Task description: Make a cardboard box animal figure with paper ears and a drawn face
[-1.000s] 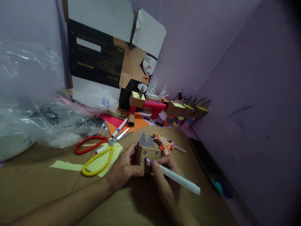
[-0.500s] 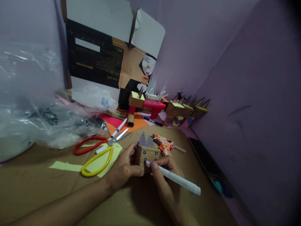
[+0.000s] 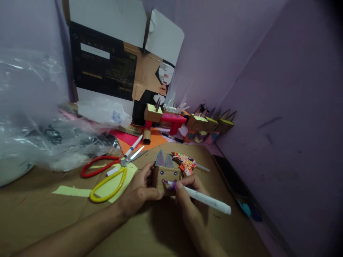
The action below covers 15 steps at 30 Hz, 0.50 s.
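My left hand point(image 3: 142, 191) grips the left side of a small cardboard box point(image 3: 169, 175) made up as an animal head. Two pointed ears with blue edges rise from its top, and two dark eyes are drawn on the front. Lower on that face is a small purple ring. In my right hand point(image 3: 191, 200) is a white marker point(image 3: 206, 200) with a purple tip, held slantwise, its point close beside the ring; whether it touches the cardboard I cannot tell. Just behind the box lies a glue gun-shaped thing point(image 3: 187, 164) with a colourful pattern and a clear stick at its rear.
Scissors point(image 3: 124, 162) with one red and one yellow handle lie left on pale green paper point(image 3: 72, 191). Another marker point(image 3: 134, 145) rests near the blades. Several cardboard animal heads point(image 3: 198, 122) stand along the back. Plastic bags point(image 3: 32, 117) are at left, a dark flat object point(image 3: 232, 176) at right.
The marker tip has pulled slightly off the purple ring to the right, leaving the ring in sight. The whole view has shifted a little, moving things slightly left.
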Available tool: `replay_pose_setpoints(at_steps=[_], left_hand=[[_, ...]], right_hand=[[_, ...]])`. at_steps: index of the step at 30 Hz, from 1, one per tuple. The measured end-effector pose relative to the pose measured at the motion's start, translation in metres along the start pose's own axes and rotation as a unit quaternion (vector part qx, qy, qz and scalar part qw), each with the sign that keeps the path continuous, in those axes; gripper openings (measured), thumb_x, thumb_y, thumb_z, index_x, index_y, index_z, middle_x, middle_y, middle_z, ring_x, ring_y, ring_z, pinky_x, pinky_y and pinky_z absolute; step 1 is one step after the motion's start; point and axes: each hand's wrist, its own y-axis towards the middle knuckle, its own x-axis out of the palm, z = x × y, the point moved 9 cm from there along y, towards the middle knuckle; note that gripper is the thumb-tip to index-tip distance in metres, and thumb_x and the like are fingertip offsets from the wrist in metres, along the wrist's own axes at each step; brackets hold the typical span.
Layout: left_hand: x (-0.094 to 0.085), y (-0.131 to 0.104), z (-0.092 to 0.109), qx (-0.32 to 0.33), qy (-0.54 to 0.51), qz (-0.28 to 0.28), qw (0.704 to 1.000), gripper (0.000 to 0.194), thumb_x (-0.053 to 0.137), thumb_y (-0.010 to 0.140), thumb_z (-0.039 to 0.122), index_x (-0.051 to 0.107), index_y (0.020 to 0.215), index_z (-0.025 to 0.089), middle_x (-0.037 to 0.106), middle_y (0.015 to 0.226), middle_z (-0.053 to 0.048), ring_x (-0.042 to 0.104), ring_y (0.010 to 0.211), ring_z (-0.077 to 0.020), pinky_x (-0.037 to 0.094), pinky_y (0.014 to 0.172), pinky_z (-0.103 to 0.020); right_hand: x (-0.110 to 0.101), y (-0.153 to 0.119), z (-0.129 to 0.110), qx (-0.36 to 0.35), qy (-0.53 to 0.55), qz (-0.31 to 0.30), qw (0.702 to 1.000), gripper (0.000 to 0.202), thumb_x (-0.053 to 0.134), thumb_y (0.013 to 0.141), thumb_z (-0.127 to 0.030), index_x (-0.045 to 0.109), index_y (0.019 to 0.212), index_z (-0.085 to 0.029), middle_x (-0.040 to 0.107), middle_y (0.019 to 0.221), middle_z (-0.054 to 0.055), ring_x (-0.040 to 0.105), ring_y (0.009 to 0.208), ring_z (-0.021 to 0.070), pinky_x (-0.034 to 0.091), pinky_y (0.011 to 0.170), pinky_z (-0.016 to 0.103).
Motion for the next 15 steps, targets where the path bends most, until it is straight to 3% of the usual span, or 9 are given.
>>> replay_pose_setpoints(at_steps=[15], left_hand=[[0.0, 0.002, 0.001, 0.002, 0.004, -0.003, 1.0, 0.075, 0.068, 0.05, 0.007, 0.045, 0.121, 0.016, 0.063, 0.118, -0.008, 0.053, 0.116, -0.0278, 0.041, 0.097, -0.035]], right_hand=[[0.005, -0.001, -0.014, -0.046, -0.047, -0.037, 0.997, 0.018, 0.057, 0.084, -0.03, 0.054, 0.069, -0.02, 0.053, 0.054, -0.005, 0.049, 0.045, 0.0106, 0.036, 0.043, 0.02]])
